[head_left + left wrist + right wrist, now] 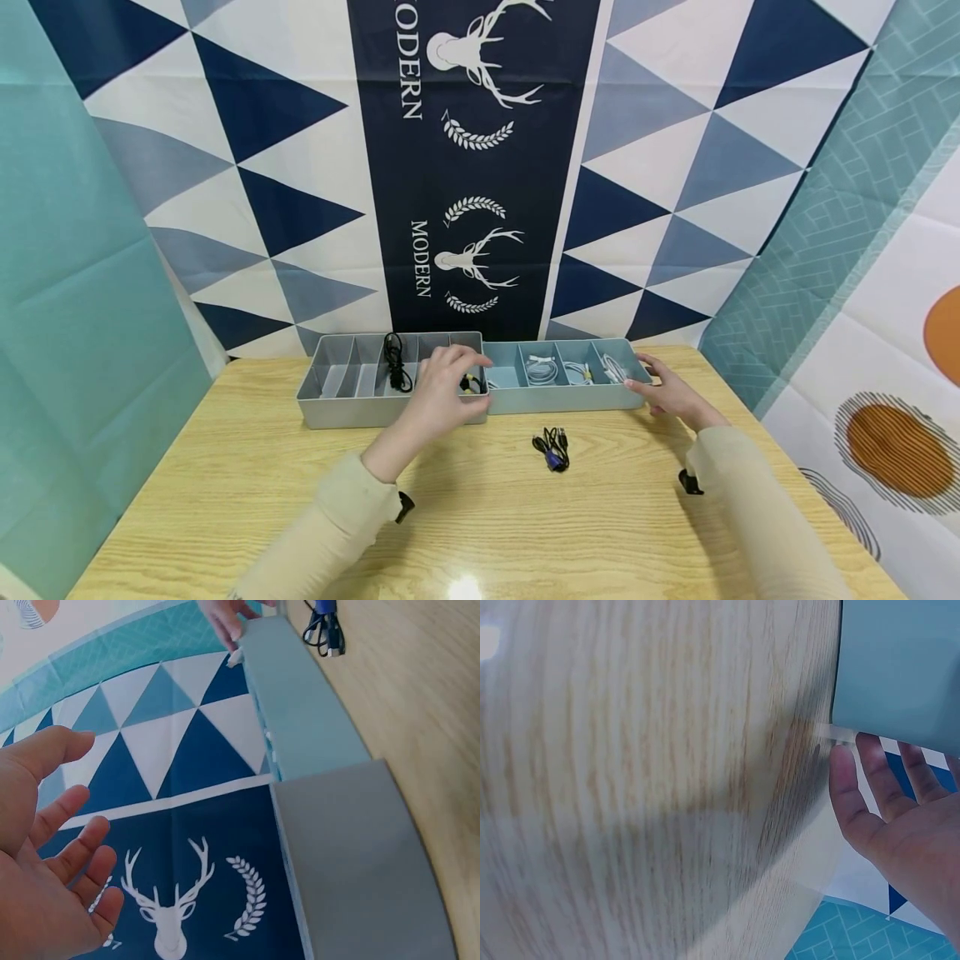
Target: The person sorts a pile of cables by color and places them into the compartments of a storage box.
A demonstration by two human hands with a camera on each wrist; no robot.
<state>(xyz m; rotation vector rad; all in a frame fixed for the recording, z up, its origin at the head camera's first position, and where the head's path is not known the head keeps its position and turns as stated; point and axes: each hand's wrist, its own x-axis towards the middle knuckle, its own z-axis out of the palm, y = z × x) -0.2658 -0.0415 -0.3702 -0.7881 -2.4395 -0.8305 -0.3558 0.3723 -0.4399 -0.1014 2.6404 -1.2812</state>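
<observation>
My left hand (444,392) hovers over the right end of the grey divided box (390,412), thumb and fingers apart with nothing between them. In the left wrist view its fingers are loosely bent. Below it, a black-and-yellow cable (470,384) shows partly in the box's end compartment. My right hand (670,392) is at the right end of the light-blue divided box (562,402), its fingertips right at the end wall and rim. Close by the thumb, a white cable (613,368) lies in that box's last compartment.
A black cable bundle (395,363) hangs over the grey box's front rim. White coiled cables (542,370) fill other blue-box compartments. On the wooden table (480,517), in front of the boxes, lies a black cable with a blue connector (555,454). A patterned cloth (465,167) hangs behind.
</observation>
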